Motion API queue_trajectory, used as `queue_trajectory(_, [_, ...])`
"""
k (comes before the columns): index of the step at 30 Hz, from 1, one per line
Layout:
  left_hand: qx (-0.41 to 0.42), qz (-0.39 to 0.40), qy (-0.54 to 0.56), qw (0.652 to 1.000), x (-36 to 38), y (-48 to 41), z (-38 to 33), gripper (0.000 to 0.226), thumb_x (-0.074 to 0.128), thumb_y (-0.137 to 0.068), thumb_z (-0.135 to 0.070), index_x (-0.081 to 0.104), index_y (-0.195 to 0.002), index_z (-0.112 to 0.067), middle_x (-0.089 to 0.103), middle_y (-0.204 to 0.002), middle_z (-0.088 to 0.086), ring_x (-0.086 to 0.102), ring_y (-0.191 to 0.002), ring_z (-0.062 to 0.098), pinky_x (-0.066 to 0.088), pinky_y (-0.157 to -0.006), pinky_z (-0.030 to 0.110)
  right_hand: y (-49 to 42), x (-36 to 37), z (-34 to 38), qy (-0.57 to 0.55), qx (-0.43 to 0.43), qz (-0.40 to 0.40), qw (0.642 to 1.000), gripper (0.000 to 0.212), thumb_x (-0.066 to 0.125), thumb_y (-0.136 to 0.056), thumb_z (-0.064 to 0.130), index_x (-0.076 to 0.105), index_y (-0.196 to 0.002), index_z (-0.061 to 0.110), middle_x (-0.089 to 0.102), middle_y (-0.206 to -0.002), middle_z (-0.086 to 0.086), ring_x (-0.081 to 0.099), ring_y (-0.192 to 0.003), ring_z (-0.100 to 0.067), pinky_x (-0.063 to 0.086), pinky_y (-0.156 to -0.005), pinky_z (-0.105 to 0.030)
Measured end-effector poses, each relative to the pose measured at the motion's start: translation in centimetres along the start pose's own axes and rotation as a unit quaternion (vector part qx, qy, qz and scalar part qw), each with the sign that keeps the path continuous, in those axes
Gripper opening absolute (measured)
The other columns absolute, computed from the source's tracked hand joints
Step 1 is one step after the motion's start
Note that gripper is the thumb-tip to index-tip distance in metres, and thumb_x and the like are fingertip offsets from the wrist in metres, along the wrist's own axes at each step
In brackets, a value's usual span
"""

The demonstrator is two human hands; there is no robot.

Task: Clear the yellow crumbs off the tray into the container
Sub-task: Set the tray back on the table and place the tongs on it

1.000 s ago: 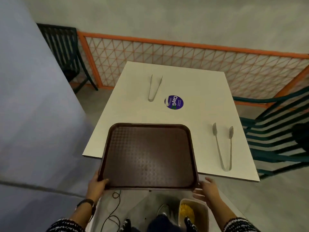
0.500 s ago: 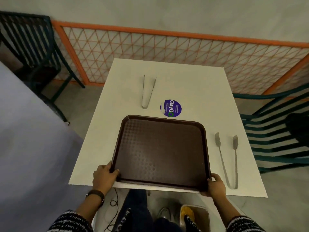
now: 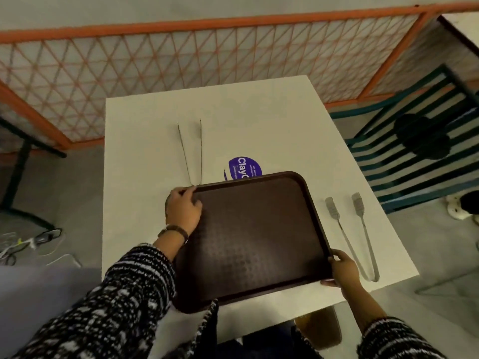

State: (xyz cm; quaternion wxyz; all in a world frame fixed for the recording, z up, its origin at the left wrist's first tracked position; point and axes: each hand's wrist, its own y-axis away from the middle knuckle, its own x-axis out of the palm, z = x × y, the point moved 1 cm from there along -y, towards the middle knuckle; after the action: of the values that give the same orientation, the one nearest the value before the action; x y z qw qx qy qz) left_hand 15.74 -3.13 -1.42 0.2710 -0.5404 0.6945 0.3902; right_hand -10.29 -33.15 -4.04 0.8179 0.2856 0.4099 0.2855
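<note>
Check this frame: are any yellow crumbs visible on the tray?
No. The brown tray, held by the left hand at its far corner and the right hand at its near corner, shows only bare textured surface.

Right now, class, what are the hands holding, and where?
Both grip the brown tray: left hand at its far left corner, right hand at its near right corner.

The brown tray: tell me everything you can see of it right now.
The brown tray is a rounded-corner rectangle with a raised rim and a textured, plastic-looking surface. No yellow crumbs show on it. It lies skewed on the white table, its near edge past the table's front edge. The left hand grips its far-left corner; the right hand holds its near-right corner. Its far edge covers part of a purple sticker. Two pairs of metal tongs lie beside it.
</note>
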Motion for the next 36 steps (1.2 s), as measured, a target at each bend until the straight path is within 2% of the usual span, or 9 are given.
queue_trajectory(3, [-0.02,0.022,-0.016,0.999,0.7,-4.0,-2.2,0.043,0.05,-0.09,-0.027,0.049,-0.132,-0.019,0.031,-0.143,0.014,0.039,-0.126,0.034,0.035,-0.106,0.043,0.0,0.4,0.1,0.004,0.005,-0.012,1.0,0.03,0.042,-0.099,0.01,0.054,-0.125,0.017,0.06,-0.108,-0.016,0.065,-0.069,-0.03,0.057,-0.049,-0.036])
queue_trajectory(8, [-0.102,0.05,-0.058,0.992,1.9,-7.8,-3.1,0.04,0.052,-0.087,-0.03,0.05,-0.126,-0.021,0.036,-0.134,0.012,0.042,-0.119,0.034,0.032,-0.104,0.045,-0.1,0.5,-0.1,0.016,0.012,-0.017,1.0,0.028,0.042,-0.099,0.011,0.054,-0.123,0.02,0.062,-0.109,-0.015,0.069,-0.073,-0.031,0.057,-0.048,-0.033])
queue_trajectory(14, [-0.101,-0.007,-0.045,0.994,2.4,-9.7,-2.1,0.029,0.049,-0.089,-0.017,0.057,-0.118,-0.014,0.038,-0.132,0.016,0.04,-0.115,0.037,0.04,-0.097,0.044,-0.3,0.8,0.3,0.011,0.008,-0.007,1.0,0.026,0.045,-0.098,0.011,0.055,-0.12,0.021,0.062,-0.108,-0.012,0.069,-0.073,-0.029,0.058,-0.048,-0.034])
queue_trajectory(18, [-0.047,-0.044,-0.05,0.997,1.5,-10.6,-1.2,0.036,0.037,-0.096,-0.014,0.055,-0.127,-0.014,0.046,-0.128,0.021,0.037,-0.115,0.04,0.036,-0.099,0.042,-0.7,1.9,1.9,0.006,-0.008,0.016,1.0,0.028,0.044,-0.098,0.008,0.055,-0.122,0.018,0.062,-0.11,-0.014,0.068,-0.079,-0.035,0.058,-0.048,-0.035])
queue_trajectory(24, [-0.02,-0.108,-0.011,0.994,-1.0,-8.4,1.6,0.033,0.044,-0.095,-0.016,0.059,-0.124,-0.014,0.054,-0.126,0.015,0.042,-0.117,0.036,0.03,-0.096,0.034,-1.4,5.8,6.9,0.013,-0.057,0.031,0.998,0.033,0.04,-0.098,0.004,0.054,-0.126,0.011,0.059,-0.109,-0.012,0.064,-0.079,-0.038,0.057,-0.052,-0.037])
queue_trajectory(29, [-0.058,-0.153,0.027,0.986,-1.9,-5.1,3.9,0.031,0.048,-0.094,-0.015,0.062,-0.121,-0.013,0.053,-0.126,0.017,0.042,-0.111,0.037,0.034,-0.094,0.037,-2.5,10.2,11.8,0.014,-0.078,0.047,0.996,0.035,0.04,-0.097,0.003,0.053,-0.129,0.01,0.06,-0.11,-0.012,0.065,-0.073,-0.04,0.057,-0.052,-0.037])
queue_trajectory(31, [-0.062,-0.157,0.024,0.985,-2.1,-4.8,4.8,0.03,0.049,-0.093,-0.015,0.062,-0.12,-0.013,0.054,-0.126,0.017,0.043,-0.112,0.036,0.033,-0.095,0.036,-2.9,12.0,14.0,0.011,-0.084,0.051,0.995,0.036,0.042,-0.096,0.003,0.052,-0.13,0.01,0.061,-0.108,-0.012,0.066,-0.068,-0.042,0.058,-0.059,-0.043])
queue_trajectory(34, [-0.075,-0.168,0.017,0.983,-2.4,-5.2,5.6,0.029,0.051,-0.092,-0.016,0.064,-0.118,-0.013,0.053,-0.127,0.016,0.043,-0.113,0.036,0.035,-0.096,0.037,-3.5,14.6,17.1,0.013,-0.102,0.061,0.993,0.037,0.045,-0.093,0.0,0.053,-0.128,0.008,0.063,-0.116,-0.016,0.065,-0.076,-0.047,0.057,-0.071,-0.054])
queue_trajectory(36, [-0.082,-0.171,0.021,0.982,-2.5,-5.8,5.6,0.029,0.051,-0.093,-0.017,0.064,-0.118,-0.012,0.053,-0.128,0.016,0.042,-0.114,0.037,0.033,-0.098,0.038,-3.9,16.2,19.0,-0.017,-0.093,0.068,0.993,0.038,0.042,-0.094,0.0,0.053,-0.129,0.009,0.06,-0.117,-0.015,0.065,-0.069,-0.044,0.058,-0.064,-0.049])
